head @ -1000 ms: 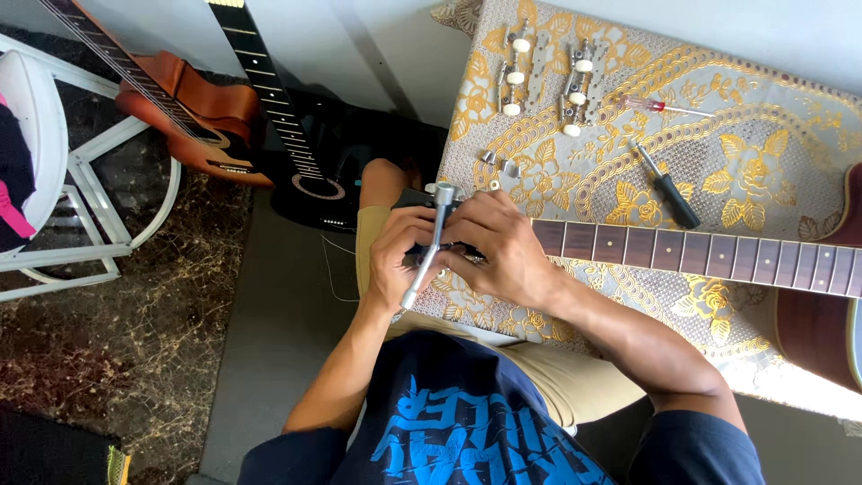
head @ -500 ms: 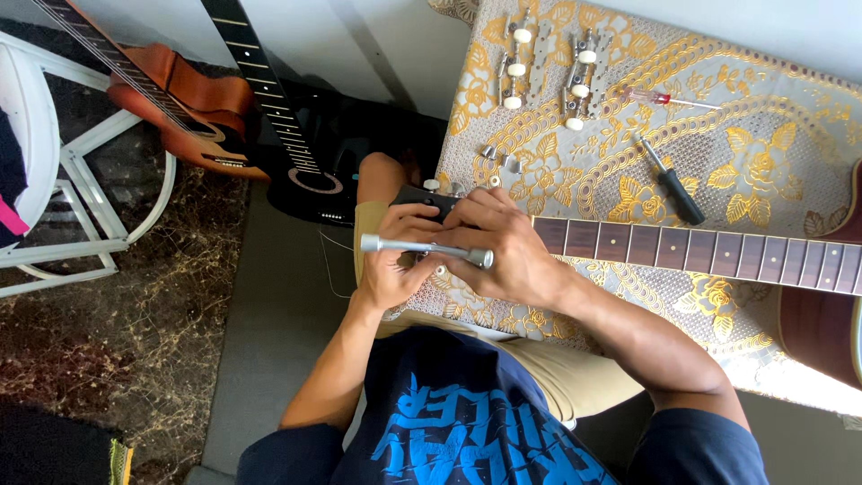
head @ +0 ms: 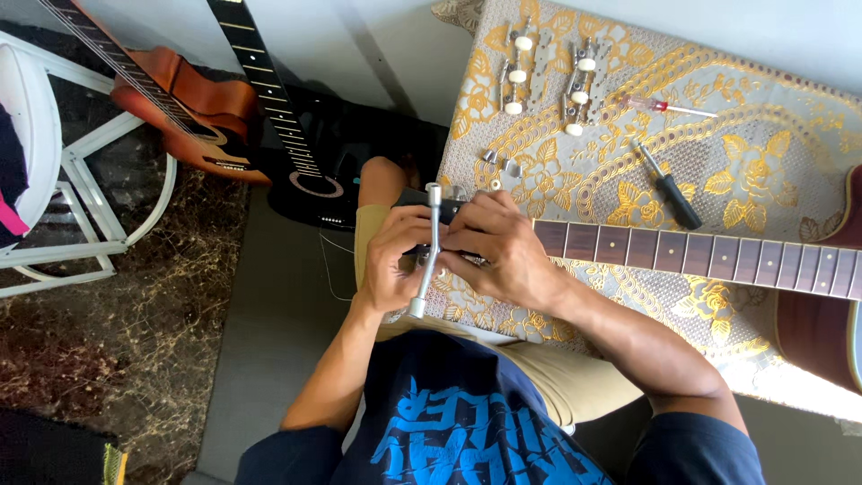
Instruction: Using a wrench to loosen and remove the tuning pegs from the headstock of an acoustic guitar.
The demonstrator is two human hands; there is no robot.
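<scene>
My left hand and my right hand were both curled closed around a silver metal socket wrench, which stood nearly upright in the view, its one end at 12 o'clock above my knuckles and the other at 6 o'clock below my left palm. My fingers were wrapped tight, with no open gap; the right fingers lay over the shaft and over the dark headstock of the guitar beneath, so I cannot tell exactly where the wrench met it. The guitar neck ran off from my right hand toward 3 o'clock across the gold-patterned cloth, reaching the reddish guitar body at the right edge.

At 12 o'clock from my hands, well apart, lay two strips of tuning machines with white knobs. Small metal parts sat just beyond the headstock. At about 2 o'clock lay a black-handled screwdriver, and farther out a thin red-handled screwdriver.

Toward 10 o'clock, on the floor, a black guitar and an orange-brown guitar lay side by side, with a white chair at 9 o'clock.
</scene>
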